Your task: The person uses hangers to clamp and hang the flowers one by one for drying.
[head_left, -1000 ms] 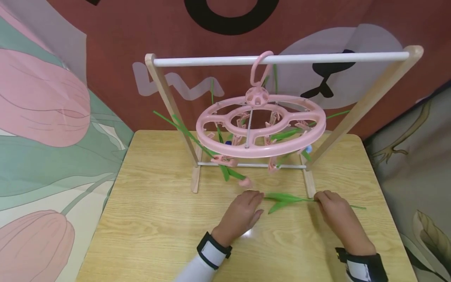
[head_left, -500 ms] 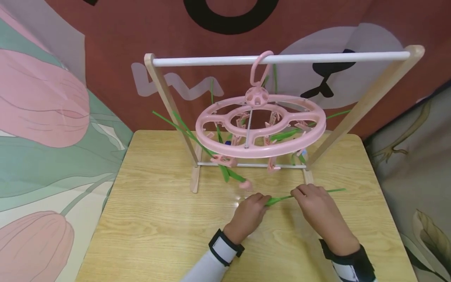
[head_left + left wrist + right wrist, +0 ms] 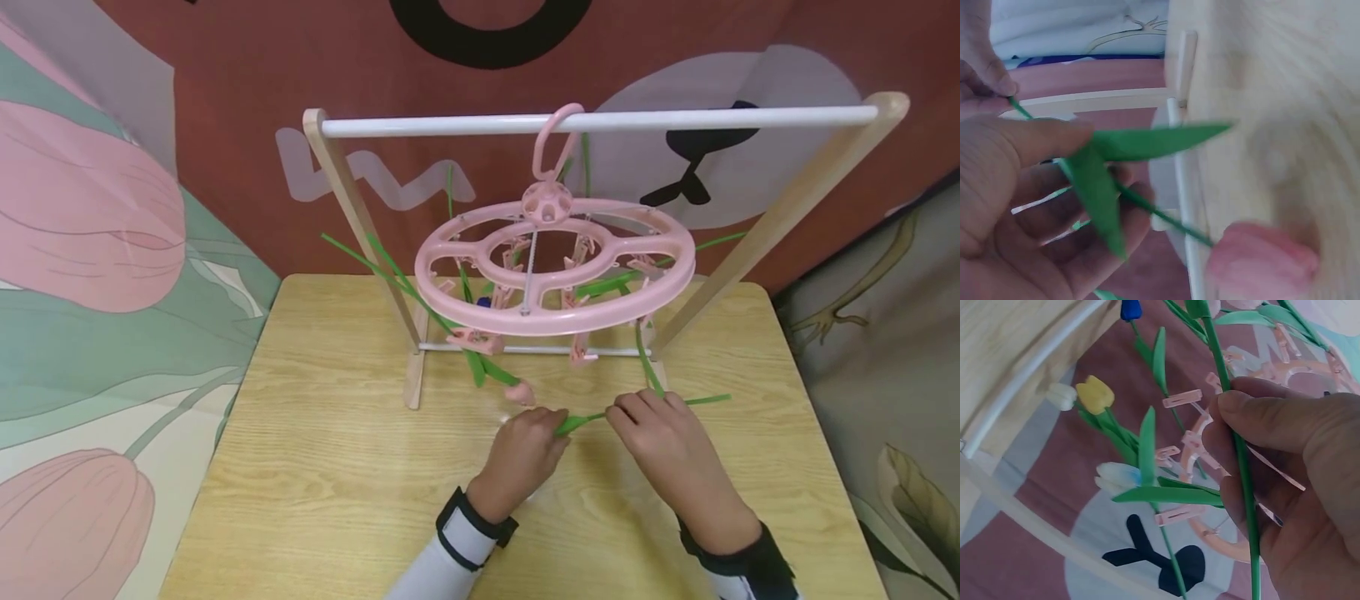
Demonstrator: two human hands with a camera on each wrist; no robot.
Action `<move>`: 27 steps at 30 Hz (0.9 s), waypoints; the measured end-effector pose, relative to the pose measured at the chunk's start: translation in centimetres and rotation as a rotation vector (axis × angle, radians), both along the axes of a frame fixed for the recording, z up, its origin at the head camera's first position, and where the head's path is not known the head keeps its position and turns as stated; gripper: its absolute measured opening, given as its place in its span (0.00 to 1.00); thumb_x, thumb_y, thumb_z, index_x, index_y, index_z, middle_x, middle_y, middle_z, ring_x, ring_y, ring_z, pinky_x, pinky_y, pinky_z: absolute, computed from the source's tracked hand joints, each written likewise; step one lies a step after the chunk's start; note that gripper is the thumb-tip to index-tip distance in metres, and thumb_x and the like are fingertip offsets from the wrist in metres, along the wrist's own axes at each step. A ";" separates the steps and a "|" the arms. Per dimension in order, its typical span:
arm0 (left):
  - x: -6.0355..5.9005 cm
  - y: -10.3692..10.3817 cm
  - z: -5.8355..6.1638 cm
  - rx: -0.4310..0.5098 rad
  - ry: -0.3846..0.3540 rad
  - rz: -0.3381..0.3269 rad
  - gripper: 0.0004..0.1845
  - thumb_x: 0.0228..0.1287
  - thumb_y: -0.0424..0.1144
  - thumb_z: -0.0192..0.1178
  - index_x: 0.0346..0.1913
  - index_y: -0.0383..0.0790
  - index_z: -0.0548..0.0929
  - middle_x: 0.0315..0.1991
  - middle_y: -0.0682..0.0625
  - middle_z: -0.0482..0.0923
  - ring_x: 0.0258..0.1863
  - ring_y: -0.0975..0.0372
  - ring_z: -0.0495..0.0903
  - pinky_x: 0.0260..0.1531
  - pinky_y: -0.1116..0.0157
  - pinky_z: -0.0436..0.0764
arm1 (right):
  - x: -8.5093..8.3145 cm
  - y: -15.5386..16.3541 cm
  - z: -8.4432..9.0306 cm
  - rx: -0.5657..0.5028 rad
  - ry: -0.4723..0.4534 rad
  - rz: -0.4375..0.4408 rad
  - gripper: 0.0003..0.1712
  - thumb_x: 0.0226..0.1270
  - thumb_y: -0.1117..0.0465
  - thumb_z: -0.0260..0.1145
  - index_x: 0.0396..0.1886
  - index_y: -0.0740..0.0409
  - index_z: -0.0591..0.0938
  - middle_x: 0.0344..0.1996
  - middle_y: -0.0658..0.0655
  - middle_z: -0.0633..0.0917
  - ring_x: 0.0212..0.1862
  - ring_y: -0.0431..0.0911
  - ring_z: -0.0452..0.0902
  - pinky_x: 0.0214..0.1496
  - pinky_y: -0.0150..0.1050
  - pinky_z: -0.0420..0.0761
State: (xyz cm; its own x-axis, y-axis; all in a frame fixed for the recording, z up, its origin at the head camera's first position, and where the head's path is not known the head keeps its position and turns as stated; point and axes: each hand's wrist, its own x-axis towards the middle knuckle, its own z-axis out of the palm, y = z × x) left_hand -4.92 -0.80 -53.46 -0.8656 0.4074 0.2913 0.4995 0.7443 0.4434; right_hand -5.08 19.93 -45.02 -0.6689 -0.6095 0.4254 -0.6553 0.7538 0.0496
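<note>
An artificial flower with a thin green stem (image 3: 588, 418) is held low over the wooden table (image 3: 322, 467) by both hands. My left hand (image 3: 551, 425) pinches it at its green leaves (image 3: 1147, 142) between thumb and fingers. My right hand (image 3: 626, 412) pinches the stem (image 3: 1239, 450) further along, and the free end sticks out to the right. A pink tulip head (image 3: 521, 392) lies just beyond my left fingertips; in the left wrist view the stem runs toward the pink tulip head (image 3: 1260, 259).
A wooden rack with a white rod (image 3: 600, 122) stands at the back of the table. A round pink clip hanger (image 3: 555, 287) hangs from it, with several artificial flowers clipped on, among them a yellow tulip (image 3: 1094, 394) and a blue tulip (image 3: 1130, 309).
My right hand has moved left toward the left hand, bringing the stem with it. My left hand, earlier flat beside the leaves, now pinches them. The stem has left the tabletop.
</note>
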 end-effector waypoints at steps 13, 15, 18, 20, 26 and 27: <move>-0.2 -1.6 -0.5 0.194 0.060 -0.017 0.07 0.68 0.31 0.67 0.47 0.39 0.88 0.41 0.52 0.88 0.42 0.65 0.87 0.45 0.75 0.86 | 2.1 -1.4 3.0 -0.607 -0.042 0.506 0.25 0.75 0.74 0.44 0.24 0.56 0.83 0.25 0.50 0.85 0.27 0.38 0.77 0.29 0.26 0.75; -0.2 -1.9 -0.3 0.240 0.066 -0.018 0.07 0.68 0.30 0.67 0.46 0.39 0.87 0.41 0.51 0.88 0.42 0.64 0.87 0.45 0.75 0.86 | 2.0 -0.8 3.2 -0.656 -0.047 0.468 0.26 0.74 0.75 0.42 0.22 0.55 0.80 0.22 0.49 0.83 0.25 0.36 0.74 0.27 0.24 0.72; -0.2 -2.4 -0.1 0.336 0.062 -0.020 0.06 0.66 0.28 0.68 0.44 0.37 0.87 0.41 0.49 0.88 0.42 0.63 0.87 0.44 0.76 0.86 | 1.5 0.1 3.3 -0.647 -0.041 0.323 0.25 0.75 0.71 0.41 0.24 0.57 0.81 0.25 0.50 0.84 0.26 0.36 0.73 0.25 0.23 0.70; -0.2 -2.7 0.0 0.427 0.028 -0.026 0.07 0.65 0.26 0.68 0.43 0.36 0.87 0.40 0.47 0.88 0.42 0.62 0.88 0.44 0.77 0.86 | 1.1 0.4 3.3 -0.577 -0.066 0.203 0.23 0.79 0.64 0.42 0.33 0.59 0.84 0.31 0.51 0.86 0.29 0.37 0.76 0.27 0.24 0.74; -0.2 -2.7 0.2 0.780 -0.143 -0.079 0.10 0.63 0.21 0.67 0.46 0.30 0.85 0.42 0.40 0.89 0.43 0.54 0.91 0.41 0.68 0.90 | -0.3 -0.6 3.6 -0.438 -0.234 0.043 0.30 0.84 0.44 0.50 0.70 0.61 0.74 0.53 0.57 0.84 0.45 0.44 0.82 0.42 0.37 0.85; -0.2 -2.7 0.2 0.831 -0.167 -0.086 0.11 0.63 0.21 0.67 0.47 0.29 0.85 0.43 0.38 0.89 0.43 0.52 0.91 0.42 0.66 0.90 | -0.6 -0.9 3.7 -0.448 -0.265 0.041 0.31 0.82 0.45 0.55 0.73 0.60 0.71 0.57 0.58 0.83 0.46 0.44 0.82 0.44 0.36 0.85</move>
